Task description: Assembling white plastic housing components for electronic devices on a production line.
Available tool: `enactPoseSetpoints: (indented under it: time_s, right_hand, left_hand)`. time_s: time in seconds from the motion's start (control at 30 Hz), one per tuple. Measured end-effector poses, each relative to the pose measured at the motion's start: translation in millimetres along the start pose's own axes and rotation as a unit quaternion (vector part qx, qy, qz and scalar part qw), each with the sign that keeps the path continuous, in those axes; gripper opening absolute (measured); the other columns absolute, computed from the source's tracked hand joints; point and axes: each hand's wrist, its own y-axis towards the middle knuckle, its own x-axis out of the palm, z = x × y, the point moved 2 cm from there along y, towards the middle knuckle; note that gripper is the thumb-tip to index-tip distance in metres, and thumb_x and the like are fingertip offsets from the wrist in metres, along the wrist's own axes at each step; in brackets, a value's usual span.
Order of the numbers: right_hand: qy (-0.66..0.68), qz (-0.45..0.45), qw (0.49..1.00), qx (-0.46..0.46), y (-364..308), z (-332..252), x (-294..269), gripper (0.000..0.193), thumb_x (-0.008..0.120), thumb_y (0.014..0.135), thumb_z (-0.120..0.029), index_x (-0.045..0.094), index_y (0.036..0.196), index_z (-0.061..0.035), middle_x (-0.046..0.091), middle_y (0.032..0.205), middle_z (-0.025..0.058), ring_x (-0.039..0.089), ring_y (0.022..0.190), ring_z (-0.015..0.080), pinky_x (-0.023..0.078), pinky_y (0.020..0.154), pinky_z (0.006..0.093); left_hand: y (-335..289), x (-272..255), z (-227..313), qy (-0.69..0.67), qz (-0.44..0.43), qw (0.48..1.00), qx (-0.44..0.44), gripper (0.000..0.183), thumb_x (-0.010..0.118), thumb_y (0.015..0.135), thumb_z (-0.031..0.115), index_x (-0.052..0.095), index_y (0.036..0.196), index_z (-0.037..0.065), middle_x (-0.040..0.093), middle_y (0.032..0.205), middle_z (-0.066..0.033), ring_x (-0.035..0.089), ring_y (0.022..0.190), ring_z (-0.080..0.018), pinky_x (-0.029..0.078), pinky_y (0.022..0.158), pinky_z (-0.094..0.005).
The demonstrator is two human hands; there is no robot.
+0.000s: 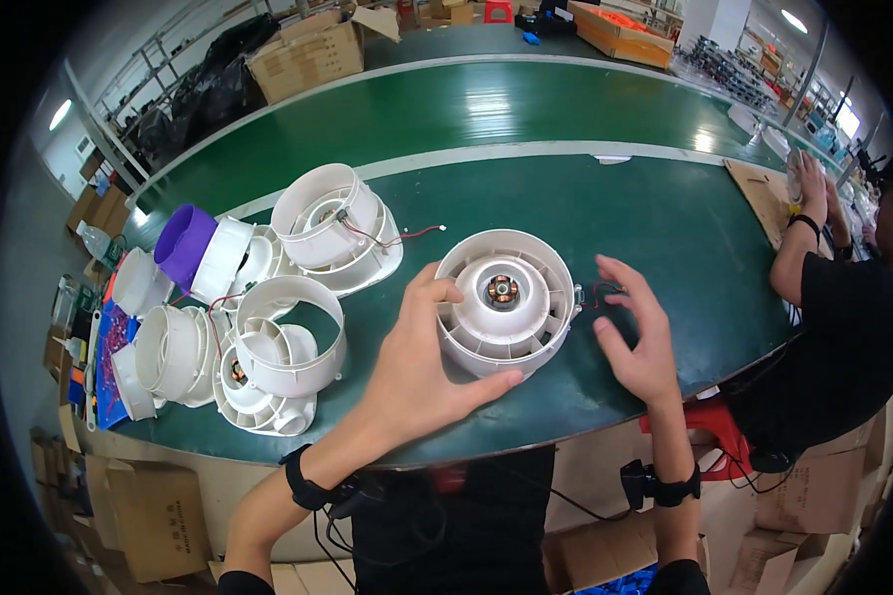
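A round white plastic fan housing [478, 323] stands on the green table in front of me, with a copper-wound motor coil [503, 291] at its centre. My left hand [417, 362] grips the housing's left side, its fingers over the rim and its thumb along the near edge. On the housing's right side is a small connector [578, 298] with thin dark and red wires [605, 290]. My right hand [643, 342] is beside these wires, thumb and fingers apart. Whether a fingertip touches a wire is hard to make out.
More white housings [335, 223] and loose white rings [290, 337] crowd the table's left, with a purple ring [185, 246] among them. A green conveyor belt [407, 104] runs behind. At right, a co-worker in a black sleeve [848, 288] works by a cardboard sheet [757, 198].
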Motion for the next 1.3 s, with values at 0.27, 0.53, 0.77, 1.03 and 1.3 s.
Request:
enactPoseSetpoints:
  time_s: [0.27, 0.53, 0.77, 1.03, 1.3]
  right_hand:
    - [0.079, -0.227, 0.97, -0.042, -16, -12, 2, 0.014, 0.065, 0.082, -0.003, 0.07, 0.094, 0.0012, 0.07, 0.086, 0.0126, 0.067, 0.08, 0.0271, 0.053, 0.078, 0.0353]
    - [0.045, -0.157, 0.986, -0.047, -8, -8, 6, 0.011, 0.061, 0.08, 0.003, 0.069, 0.089, 0.0028, 0.067, 0.08, 0.0116, 0.063, 0.073, 0.0235, 0.049, 0.067, 0.0307]
    - [0.158, -0.22, 0.961, 0.052, -27, -35, -4, 0.09, 0.089, 0.064, -0.021, 0.046, 0.141, -0.0066, 0.047, 0.143, 0.0177, 0.054, 0.121, 0.0287, 0.052, 0.087, 0.0378]
    - [-0.031, -0.21, 0.976, -0.04, -16, -77, 28, 0.046, 0.09, 0.066, -0.026, 0.067, 0.103, -0.0108, 0.037, 0.147, 0.0265, 0.043, 0.133, 0.0443, 0.046, 0.101, 0.0463]
    - [-0.023, -0.164, 0.973, -0.163, 79, -93, -43, 0.031, 0.086, 0.069, -0.019, 0.066, 0.088, -0.0053, 0.05, 0.139, 0.0221, 0.053, 0.124, 0.0384, 0.042, 0.103, 0.0402]
  left_hand:
    - [-15, -17, -5, -0.148, -0.062, 0.983, -0.088, 0.087, 0.089, 0.069, 0.03, 0.032, 0.131, 0.006, 0.051, 0.127, -0.0203, 0.053, 0.121, -0.0324, 0.043, 0.102, -0.0415]
    - [-31, -20, -14, -0.15, -0.024, 0.988, -0.029, 0.096, 0.092, 0.063, 0.03, 0.034, 0.135, 0.007, 0.044, 0.138, -0.024, 0.048, 0.128, -0.0339, 0.038, 0.107, -0.0437]
    - [-37, -35, -2, -0.043, -0.058, 0.996, 0.05, 0.098, 0.093, 0.06, 0.033, 0.039, 0.137, 0.005, 0.04, 0.142, -0.0307, 0.044, 0.131, -0.0443, 0.037, 0.109, -0.0468]
    - [-39, -14, -10, -0.081, -0.037, 0.995, 0.049, 0.115, 0.092, 0.062, 0.029, 0.021, 0.147, -0.004, 0.039, 0.143, -0.0313, 0.044, 0.132, -0.045, 0.039, 0.108, -0.0481]
    - [-25, -21, -6, -0.064, -0.064, 0.995, -0.035, 0.126, 0.092, 0.06, 0.03, 0.012, 0.149, -0.009, 0.035, 0.145, -0.0323, 0.041, 0.133, -0.0457, 0.036, 0.11, -0.0464]
